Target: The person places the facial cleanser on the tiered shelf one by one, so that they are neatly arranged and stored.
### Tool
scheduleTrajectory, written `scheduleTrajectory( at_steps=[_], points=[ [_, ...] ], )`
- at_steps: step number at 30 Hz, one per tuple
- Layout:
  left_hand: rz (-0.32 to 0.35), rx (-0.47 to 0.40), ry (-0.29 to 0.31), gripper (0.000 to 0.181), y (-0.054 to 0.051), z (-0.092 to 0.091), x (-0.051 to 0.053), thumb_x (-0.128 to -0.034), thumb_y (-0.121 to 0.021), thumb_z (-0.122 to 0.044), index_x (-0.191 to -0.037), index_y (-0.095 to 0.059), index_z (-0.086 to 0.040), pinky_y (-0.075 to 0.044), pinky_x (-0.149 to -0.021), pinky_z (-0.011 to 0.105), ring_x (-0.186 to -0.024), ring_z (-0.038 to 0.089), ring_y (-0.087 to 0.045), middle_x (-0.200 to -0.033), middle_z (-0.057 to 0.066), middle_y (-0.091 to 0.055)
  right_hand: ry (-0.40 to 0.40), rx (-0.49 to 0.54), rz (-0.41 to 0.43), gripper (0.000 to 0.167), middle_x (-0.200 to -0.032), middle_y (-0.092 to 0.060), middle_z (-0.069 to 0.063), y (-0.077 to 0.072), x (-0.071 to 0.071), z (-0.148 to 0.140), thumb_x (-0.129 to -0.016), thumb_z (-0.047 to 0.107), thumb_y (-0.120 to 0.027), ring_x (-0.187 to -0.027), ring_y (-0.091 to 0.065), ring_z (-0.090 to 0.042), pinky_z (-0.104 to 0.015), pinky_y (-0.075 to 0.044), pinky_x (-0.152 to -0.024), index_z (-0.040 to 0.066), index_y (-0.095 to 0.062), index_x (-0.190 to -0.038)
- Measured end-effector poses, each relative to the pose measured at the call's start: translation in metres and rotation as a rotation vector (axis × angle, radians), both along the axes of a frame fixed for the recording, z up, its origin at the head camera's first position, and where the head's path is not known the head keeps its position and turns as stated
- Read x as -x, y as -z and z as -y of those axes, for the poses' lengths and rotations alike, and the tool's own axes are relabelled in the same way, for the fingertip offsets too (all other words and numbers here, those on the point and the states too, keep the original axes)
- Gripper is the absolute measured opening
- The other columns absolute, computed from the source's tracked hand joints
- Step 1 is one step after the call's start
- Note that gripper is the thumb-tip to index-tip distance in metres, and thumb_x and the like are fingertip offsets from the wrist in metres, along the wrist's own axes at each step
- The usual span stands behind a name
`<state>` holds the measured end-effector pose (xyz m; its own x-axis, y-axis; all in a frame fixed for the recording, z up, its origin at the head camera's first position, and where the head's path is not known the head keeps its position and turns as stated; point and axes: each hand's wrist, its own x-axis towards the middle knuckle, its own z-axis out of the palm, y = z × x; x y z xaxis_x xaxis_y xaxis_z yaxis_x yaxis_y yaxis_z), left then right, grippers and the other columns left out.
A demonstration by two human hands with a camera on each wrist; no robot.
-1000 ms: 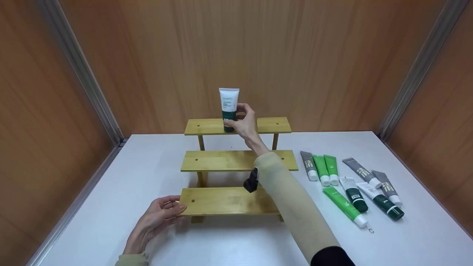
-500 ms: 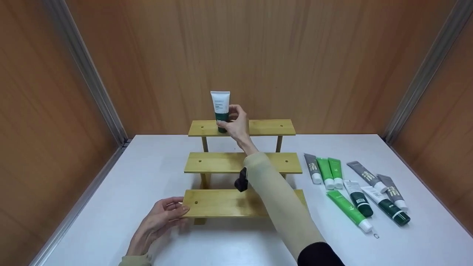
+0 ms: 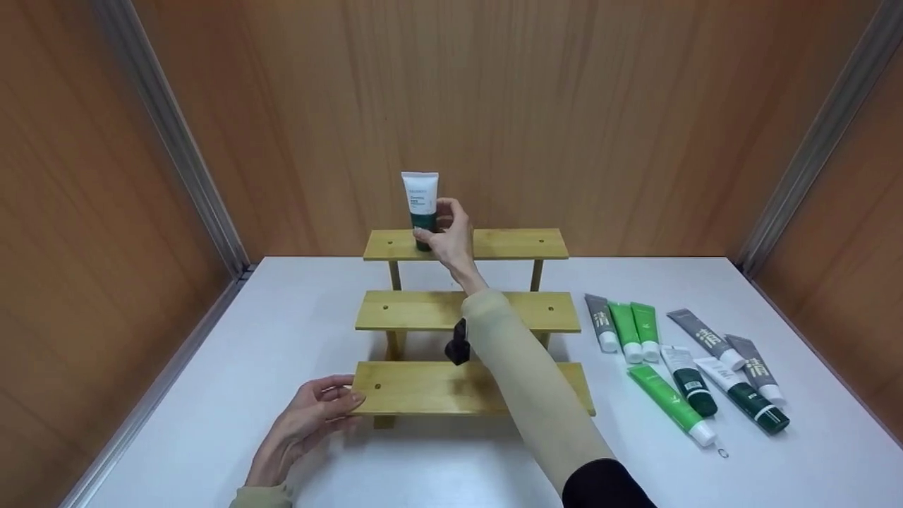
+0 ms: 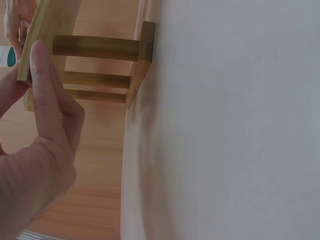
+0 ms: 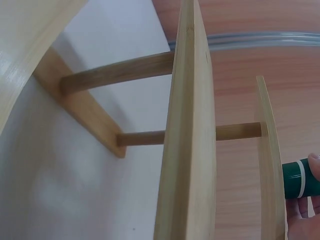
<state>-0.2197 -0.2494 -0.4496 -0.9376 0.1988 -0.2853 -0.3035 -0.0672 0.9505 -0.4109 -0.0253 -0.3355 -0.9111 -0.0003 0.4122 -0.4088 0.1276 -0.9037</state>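
Note:
A three-tier wooden stand [image 3: 416, 388] stands in the middle of the white table. On its top tier a white and dark green squeeze tube [image 3: 421, 194] is upright, cap down, left of the tier's middle. My right hand [image 3: 453, 240] holds that tube low down between thumb and fingers; in the right wrist view the green cap [image 5: 295, 179] meets the top board. At the lowest tier, my left hand [image 3: 314, 416] grips the left end of the board, thumb above. The left wrist view shows its fingers [image 4: 45, 100] against the board's edge.
To the right of the stand several tubes lie flat: green ones [image 3: 670, 406], grey ones [image 3: 705, 339], and white and dark green ones [image 3: 744, 396]. A small ring [image 3: 722, 453] lies near them. Wooden panels [image 3: 494, 106] enclose the table at the back and sides.
My right hand has moved the tube leftward along the top tier, mostly in the first half second. My left hand stays on the lowest board. The view has shifted slightly.

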Motion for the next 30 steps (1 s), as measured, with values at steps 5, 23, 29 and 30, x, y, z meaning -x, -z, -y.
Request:
scheduleTrajectory(
  at_steps=[5, 23, 29, 30],
  points=[
    [-0.007, 0.017, 0.009, 0.063, 0.000, 0.000, 0.000, -0.0922, -0.072, -0.008, -0.143, -0.040, 0.011, -0.063, -0.077, 0.026, -0.087, 0.011, -0.070, -0.096, 0.000, -0.065, -0.018, 0.005, -0.014, 0.054, -0.127, -0.061, -0.019, 0.002, -0.002, -0.004, -0.082, -0.002, -0.079, -0.113, -0.060, -0.030, -0.041, -0.054, -0.103, 0.001, -0.054, -0.129],
    [0.019, 0.056, -0.034, 0.069, -0.004, 0.006, -0.002, -0.0908, -0.075, -0.011, -0.145, -0.037, 0.011, -0.063, -0.079, 0.026, -0.088, 0.012, -0.070, -0.101, 0.003, -0.064, -0.205, -0.036, -0.148, 0.053, -0.131, -0.058, -0.018, -0.013, -0.080, -0.100, -0.084, -0.004, -0.077, -0.118, -0.057, -0.033, -0.041, -0.052, -0.110, -0.003, -0.054, -0.132],
    [0.019, 0.055, -0.044, 0.070, -0.004, 0.008, -0.005, -0.0909, -0.075, -0.012, -0.145, -0.037, 0.010, -0.064, -0.079, 0.027, -0.087, 0.012, -0.070, -0.100, 0.002, -0.064, -0.190, -0.163, -0.147, 0.052, -0.131, -0.059, -0.020, -0.004, -0.114, -0.166, -0.083, -0.006, -0.077, -0.120, -0.058, -0.037, -0.023, -0.054, -0.104, -0.004, -0.056, -0.130],
    [0.016, 0.054, -0.044, 0.070, -0.004, 0.008, -0.006, -0.0910, -0.075, -0.012, -0.145, -0.036, 0.011, -0.064, -0.079, 0.027, -0.087, 0.012, -0.070, -0.100, 0.002, -0.063, -0.176, -0.183, -0.140, 0.051, -0.131, -0.059, -0.019, -0.001, -0.118, -0.178, -0.083, -0.005, -0.077, -0.120, -0.059, -0.034, -0.021, -0.054, -0.103, -0.004, -0.057, -0.130]
  ],
)
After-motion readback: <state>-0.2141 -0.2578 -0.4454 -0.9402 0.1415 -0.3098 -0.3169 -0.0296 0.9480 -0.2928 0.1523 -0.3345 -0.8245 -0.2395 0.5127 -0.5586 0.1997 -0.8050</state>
